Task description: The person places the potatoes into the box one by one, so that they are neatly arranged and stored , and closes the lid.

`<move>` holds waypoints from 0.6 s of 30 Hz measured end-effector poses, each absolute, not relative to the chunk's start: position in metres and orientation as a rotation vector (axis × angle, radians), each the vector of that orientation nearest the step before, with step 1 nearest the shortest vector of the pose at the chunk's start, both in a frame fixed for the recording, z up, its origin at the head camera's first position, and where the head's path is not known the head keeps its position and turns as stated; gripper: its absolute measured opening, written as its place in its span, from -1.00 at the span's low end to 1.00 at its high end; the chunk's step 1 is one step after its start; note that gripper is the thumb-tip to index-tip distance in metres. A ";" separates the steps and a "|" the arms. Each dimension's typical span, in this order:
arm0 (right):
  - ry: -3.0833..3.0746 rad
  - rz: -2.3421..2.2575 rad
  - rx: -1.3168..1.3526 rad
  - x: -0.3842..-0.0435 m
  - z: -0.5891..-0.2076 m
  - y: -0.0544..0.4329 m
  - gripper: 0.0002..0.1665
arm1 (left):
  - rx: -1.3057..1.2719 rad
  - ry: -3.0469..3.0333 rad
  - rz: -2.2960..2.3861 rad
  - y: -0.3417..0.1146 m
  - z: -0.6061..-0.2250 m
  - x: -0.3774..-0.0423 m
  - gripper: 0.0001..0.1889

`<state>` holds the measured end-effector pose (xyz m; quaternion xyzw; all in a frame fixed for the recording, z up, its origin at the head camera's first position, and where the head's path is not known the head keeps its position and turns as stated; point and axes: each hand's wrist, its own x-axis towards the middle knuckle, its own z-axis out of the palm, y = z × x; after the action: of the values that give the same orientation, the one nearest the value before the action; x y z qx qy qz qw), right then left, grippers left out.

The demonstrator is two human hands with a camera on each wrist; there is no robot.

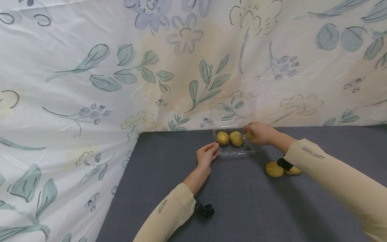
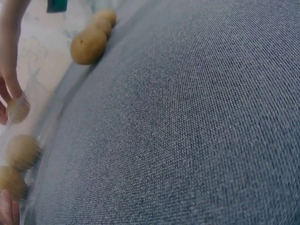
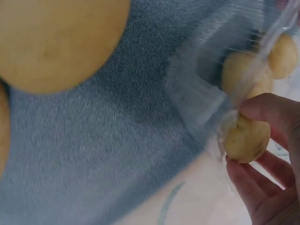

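My right hand (image 1: 260, 132) pinches a potato (image 3: 246, 140) between thumb and fingers, over the right part of a clear plastic container (image 1: 237, 153). Inside the container's left part sit two potatoes side by side, a left potato (image 1: 222, 138) and a right potato (image 1: 236, 138). At the container's left edge, my left hand (image 1: 206, 155) holds the rim with its fingertips. Only the ends of its fingers (image 2: 6, 208) show in the left wrist view. The container's clear lid (image 1: 235, 107) stands raised at the back, against the cloth.
Loose potatoes (image 1: 274, 169) lie on the dark grey tabletop (image 1: 169, 161) at the right, partly hidden by the right wrist camera (image 1: 284, 164). A floral cloth (image 1: 181, 67) hangs along the table's back and left edges.
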<state>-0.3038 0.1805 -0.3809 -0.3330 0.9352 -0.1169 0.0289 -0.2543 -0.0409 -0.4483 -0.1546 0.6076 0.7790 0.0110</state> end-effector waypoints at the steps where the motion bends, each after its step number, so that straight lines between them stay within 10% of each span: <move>1: 2.895 -0.352 -1.030 -0.305 -0.384 0.180 -0.61 | -0.482 1.896 2.429 -0.041 -0.448 -0.254 -0.75; 18: 3.002 -0.329 -1.011 -0.311 -0.410 0.172 -0.69 | -0.490 1.900 2.413 -0.041 -0.448 -0.256 -0.75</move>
<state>-0.3107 0.1718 -0.4104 -0.3173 0.9425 -0.1031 -0.0216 -0.2556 -0.0407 -0.4483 -0.1577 0.6108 0.7758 0.0159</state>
